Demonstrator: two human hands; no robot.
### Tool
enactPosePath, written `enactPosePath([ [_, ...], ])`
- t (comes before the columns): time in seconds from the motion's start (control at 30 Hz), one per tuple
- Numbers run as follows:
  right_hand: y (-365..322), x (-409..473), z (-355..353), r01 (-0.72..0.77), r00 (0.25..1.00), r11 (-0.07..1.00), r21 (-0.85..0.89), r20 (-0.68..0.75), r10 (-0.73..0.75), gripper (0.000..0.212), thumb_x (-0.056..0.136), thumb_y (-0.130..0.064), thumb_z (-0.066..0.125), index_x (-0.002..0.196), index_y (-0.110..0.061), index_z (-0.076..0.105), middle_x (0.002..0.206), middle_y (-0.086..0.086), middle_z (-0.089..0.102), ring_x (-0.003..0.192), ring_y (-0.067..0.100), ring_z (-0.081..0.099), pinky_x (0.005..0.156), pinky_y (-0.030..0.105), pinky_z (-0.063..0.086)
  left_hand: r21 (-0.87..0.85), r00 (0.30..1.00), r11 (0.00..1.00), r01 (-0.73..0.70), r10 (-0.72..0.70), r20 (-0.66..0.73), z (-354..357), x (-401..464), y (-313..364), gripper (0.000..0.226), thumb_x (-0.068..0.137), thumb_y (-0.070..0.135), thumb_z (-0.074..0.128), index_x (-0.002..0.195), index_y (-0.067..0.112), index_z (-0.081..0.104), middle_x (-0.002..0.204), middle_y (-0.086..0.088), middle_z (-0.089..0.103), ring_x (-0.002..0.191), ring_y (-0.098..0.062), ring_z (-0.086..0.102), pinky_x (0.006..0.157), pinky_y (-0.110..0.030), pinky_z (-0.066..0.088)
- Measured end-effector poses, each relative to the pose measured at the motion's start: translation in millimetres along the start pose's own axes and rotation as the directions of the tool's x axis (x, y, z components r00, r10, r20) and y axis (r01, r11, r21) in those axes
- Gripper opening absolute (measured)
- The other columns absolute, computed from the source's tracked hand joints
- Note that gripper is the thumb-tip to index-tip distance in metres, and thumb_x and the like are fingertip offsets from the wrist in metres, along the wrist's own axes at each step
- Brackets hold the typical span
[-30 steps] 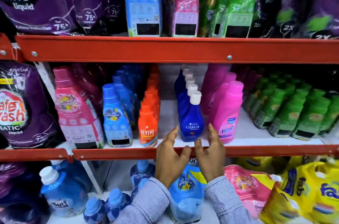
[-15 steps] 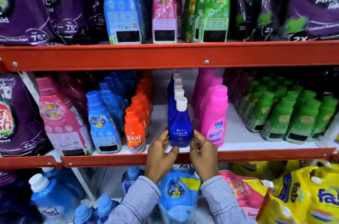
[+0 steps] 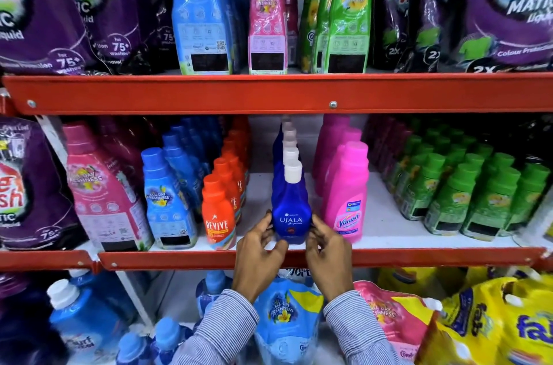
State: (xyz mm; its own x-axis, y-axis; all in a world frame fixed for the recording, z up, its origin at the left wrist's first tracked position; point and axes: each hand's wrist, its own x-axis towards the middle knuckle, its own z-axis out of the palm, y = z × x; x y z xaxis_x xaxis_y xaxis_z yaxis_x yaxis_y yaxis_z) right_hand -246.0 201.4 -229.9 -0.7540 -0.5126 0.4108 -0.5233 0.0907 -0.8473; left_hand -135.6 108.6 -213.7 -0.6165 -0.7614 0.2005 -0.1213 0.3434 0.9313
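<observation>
Purple plastic pouch [image 3: 27, 185], far left of the middle shelf: "Safe Wash". Next, a tall pink plastic bottle [image 3: 98, 191] and a blue plastic bottle [image 3: 164, 197], both "All Day Freshness". Small orange plastic bottle [image 3: 218, 215]: "REVIVE". Left hand [image 3: 257, 257] has its fingers curled on the left side of a dark blue plastic bottle with a white cap [image 3: 290, 209], label "UJALA". The bottle is upright at the front of the white shelf board [image 3: 386, 233], heading a single-file row. Right hand [image 3: 329, 251] grips its right side. Bright pink plastic bottle [image 3: 347, 200]: "Vanish". Green plastic bottles [image 3: 449, 200]: labels unreadable.
</observation>
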Motion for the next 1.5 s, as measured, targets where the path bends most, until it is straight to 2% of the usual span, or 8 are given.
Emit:
enactPosePath([
  [0.2, -1.5, -3.5, -3.9, -0.038, 0.990, 0.995, 0.094, -0.135, 0.050, 0.045, 0.081, 0.006, 0.059, 0.122, -0.011, 0.068, 0.100, -0.011, 0.073, 0.083, -0.023, 0.062, 0.079, 0.001, 0.047, 0.049, 0.999, 0.998, -0.041, 0.042, -0.020, -0.3, -3.5, -0.1, 0.074, 0.073, 0.029, 0.062, 0.145, 0.021, 0.048, 0.133, 0.007, 0.068, 0.119, -0.001, 0.063, 0.106, -0.040, 0.054],
  [0.37, 7.9, -12.1, -33.1, 0.024, 0.895, 0.975, 0.219, -0.439, 0.076, 0.033, 0.078, 0.005, 0.056, 0.081, -0.024, 0.073, 0.071, -0.006, 0.074, 0.069, 0.013, 0.071, 0.071, 0.036, 0.060, 0.143, 0.930, 0.969, -0.201, 0.234, -0.282, 10.1, -28.1, 17.8, 0.052, 0.075, 0.017, 0.060, 0.126, 0.022, 0.063, 0.123, 0.008, 0.063, 0.117, -0.005, 0.058, 0.103, -0.027, 0.049],
  [0.47, 14.4, -2.0, -52.6, 0.026, 0.840, 0.985, 0.172, -0.537, 0.071, 0.022, 0.075, -0.009, 0.054, 0.089, -0.016, 0.069, 0.078, 0.002, 0.072, 0.074, 0.023, 0.069, 0.072, 0.037, 0.057, 0.137, 0.938, 0.954, -0.266, 0.289, -0.193, 33.8, -37.5, 30.9, 0.042, 0.073, 0.018, 0.060, 0.114, 0.024, 0.070, 0.108, 0.010, 0.071, 0.102, 0.000, 0.064, 0.095, -0.022, 0.051],
  [0.8, 30.8, 20.1, -80.5, -0.060, 0.997, 0.994, -0.096, -0.061, 0.055, 0.045, 0.085, -0.004, 0.058, 0.129, -0.016, 0.061, 0.119, 0.004, 0.073, 0.105, 0.019, 0.069, 0.093, 0.030, 0.052, 0.277, 0.989, 0.955, -0.102, 0.066, 0.134, 84.2, -28.6, 53.9, 0.085, 0.077, 0.033, 0.062, 0.152, 0.008, 0.033, 0.152, -0.010, 0.049, 0.139, -0.021, 0.047, 0.115, -0.025, 0.036],
  [1.07, 33.6, 18.8, -90.2, -0.078, 0.994, 0.996, -0.036, -0.079, 0.075, 0.048, 0.086, -0.001, 0.055, 0.132, -0.015, 0.060, 0.126, 0.003, 0.069, 0.105, 0.008, 0.065, 0.081, -0.007, 0.036, 0.261, 0.989, 0.962, -0.078, 0.043, 0.140, 92.3, -27.3, 55.1, 0.080, 0.081, 0.020, 0.068, 0.153, 0.012, 0.035, 0.148, -0.007, 0.055, 0.133, -0.020, 0.053, 0.104, -0.016, 0.038],
  [1.23, 34.8, 17.3, -88.1, -0.058, 0.991, 0.998, -0.024, -0.118, 0.055, 0.050, 0.085, 0.002, 0.055, 0.133, -0.011, 0.058, 0.127, 0.009, 0.068, 0.110, 0.018, 0.066, 0.086, 0.007, 0.039, 0.251, 0.989, 0.963, -0.096, 0.065, 0.130, 92.5, -27.6, 57.0, 0.075, 0.082, 0.009, 0.069, 0.150, 0.015, 0.039, 0.141, 0.000, 0.061, 0.122, -0.008, 0.057, 0.094, -0.003, 0.032],
  [1.4, 32.2, 16.2, -86.3, -0.076, 0.985, 0.997, -0.005, -0.154, 0.074, 0.048, 0.084, 0.005, 0.055, 0.131, -0.008, 0.060, 0.124, 0.010, 0.069, 0.103, 0.008, 0.061, 0.079, -0.008, 0.034, 0.247, 0.983, 0.964, -0.097, 0.054, 0.175, 92.6, -23.9, 51.4, 0.083, 0.074, 0.023, 0.065, 0.152, 0.017, 0.036, 0.140, 0.006, 0.060, 0.120, 0.000, 0.055, 0.096, -0.005, 0.036],
  [1.5, 38.0, 16.4, -83.3, -0.066, 0.983, 0.998, 0.021, -0.170, 0.069, 0.047, 0.085, -0.001, 0.056, 0.132, -0.010, 0.060, 0.125, 0.010, 0.069, 0.109, 0.018, 0.067, 0.091, 0.010, 0.043, 0.224, 0.980, 0.968, -0.114, 0.072, 0.184, 91.8, -23.6, 48.0, 0.087, 0.070, 0.028, 0.060, 0.153, 0.019, 0.036, 0.144, 0.008, 0.057, 0.129, -0.006, 0.055, 0.102, -0.010, 0.038],
])
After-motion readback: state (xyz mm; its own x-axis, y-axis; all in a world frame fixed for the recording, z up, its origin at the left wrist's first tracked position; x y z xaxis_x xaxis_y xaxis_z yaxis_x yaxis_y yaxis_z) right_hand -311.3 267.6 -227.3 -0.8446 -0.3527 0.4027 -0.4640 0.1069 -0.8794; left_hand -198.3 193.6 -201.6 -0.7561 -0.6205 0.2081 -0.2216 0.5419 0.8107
